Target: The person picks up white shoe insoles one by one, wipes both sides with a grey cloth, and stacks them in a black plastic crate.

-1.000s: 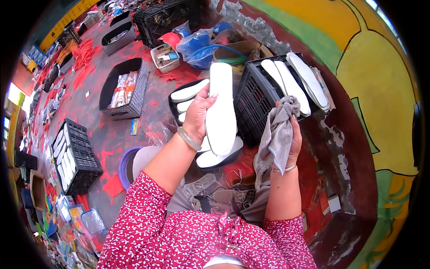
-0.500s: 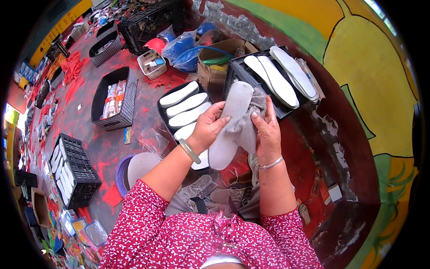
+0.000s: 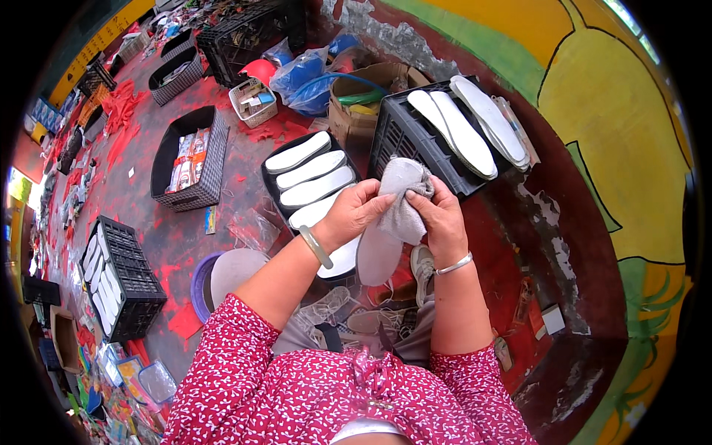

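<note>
My left hand point(image 3: 347, 220) grips a pale grey insole point(image 3: 378, 257) by its edge, thumb on top. Its lower end hangs down over my lap. A crumpled grey cloth point(image 3: 405, 219) lies against the insole's upper part, pinched in my right hand point(image 3: 443, 230); fingers of both hands meet near it. Part of the insole is hidden behind the cloth. Just beyond my left hand stands a dark basket point(image 3: 276, 194) with several white insoles point(image 3: 312, 169) in a row. More white insoles point(image 3: 454, 133) rest on an upturned black crate point(image 3: 393, 126) past my right hand.
A cardboard box point(image 3: 348, 127) and blue items in plastic bags point(image 3: 300, 81) stand behind the basket. Leftward are a checked bin point(image 3: 211, 174), a black crate point(image 3: 133, 285) of insoles and a purple tub point(image 3: 199, 285). A painted wall point(image 3: 608, 133) curves along the right. Shoes point(image 3: 423, 271) lie below my hands.
The cloth has gone from beside the insole's upper part to bunched across it. The insole has dropped slightly and tilted, and my hands have come closer together.
</note>
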A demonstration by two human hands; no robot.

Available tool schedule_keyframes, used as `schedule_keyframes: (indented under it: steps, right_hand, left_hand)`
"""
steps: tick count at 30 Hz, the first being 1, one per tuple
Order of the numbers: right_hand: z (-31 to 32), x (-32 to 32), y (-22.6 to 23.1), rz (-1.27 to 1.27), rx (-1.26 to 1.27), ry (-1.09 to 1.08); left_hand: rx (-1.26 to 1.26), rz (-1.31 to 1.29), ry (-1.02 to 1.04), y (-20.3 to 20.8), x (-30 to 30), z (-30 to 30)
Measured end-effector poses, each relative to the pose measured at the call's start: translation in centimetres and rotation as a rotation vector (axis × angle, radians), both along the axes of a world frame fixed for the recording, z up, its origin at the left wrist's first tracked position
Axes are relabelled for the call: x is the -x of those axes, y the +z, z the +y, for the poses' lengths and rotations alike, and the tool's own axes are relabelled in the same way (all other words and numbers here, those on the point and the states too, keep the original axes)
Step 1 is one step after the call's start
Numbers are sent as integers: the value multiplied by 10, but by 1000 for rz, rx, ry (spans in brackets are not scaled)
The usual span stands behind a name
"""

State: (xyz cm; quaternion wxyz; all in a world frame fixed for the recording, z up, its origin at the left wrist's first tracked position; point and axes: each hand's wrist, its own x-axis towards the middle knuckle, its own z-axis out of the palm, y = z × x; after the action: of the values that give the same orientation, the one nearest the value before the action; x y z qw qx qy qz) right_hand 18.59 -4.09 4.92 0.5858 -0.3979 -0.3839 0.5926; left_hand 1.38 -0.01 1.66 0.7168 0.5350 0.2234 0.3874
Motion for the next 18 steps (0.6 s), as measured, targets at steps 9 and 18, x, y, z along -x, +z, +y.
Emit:
schedule_keyframes:
  steps: [9, 18]
  right_hand:
    - [3, 27, -19, -347, -234, -150]
    - [-8, 54, -17, -716, -289, -130]
  left_hand:
    - [-359, 159, 608, -1, -19, -12]
    - [-140, -43, 867, -1, -5, 17]
